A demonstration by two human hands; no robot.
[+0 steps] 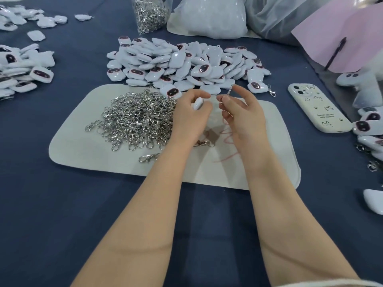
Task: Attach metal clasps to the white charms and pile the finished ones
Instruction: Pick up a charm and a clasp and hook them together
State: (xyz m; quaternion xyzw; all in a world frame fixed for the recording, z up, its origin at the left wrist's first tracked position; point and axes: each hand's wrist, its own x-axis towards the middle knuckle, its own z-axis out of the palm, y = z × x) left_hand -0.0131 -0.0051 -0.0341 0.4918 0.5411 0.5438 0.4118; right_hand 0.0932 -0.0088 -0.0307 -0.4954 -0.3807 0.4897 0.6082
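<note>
Head view: the main risk is a missed hook. The slim silver metal clasp is pinched only at its lower end by the right hand, with its tip standing up and free, so a slight twist of the fingers could turn it or let it drop onto the white fabric mat. Whether the charm's loop faces the clasp cannot be told, as the fingers hide it. A drop to the left would lose the clasp in the heap of loose silver clasps just beside the left wrist, and a swing of that wrist could scatter the heap.

The small white padded charm sits in the curled fingers of the left hand, with only its rounded white edge showing. The 2 hands are close together above the mat's far half, and the charm and clasp are near but apart. Just beyond them lies the large pile of white charms with dark faces. 1 charm already carrying a clasp lies at that pile's right end.
</note>
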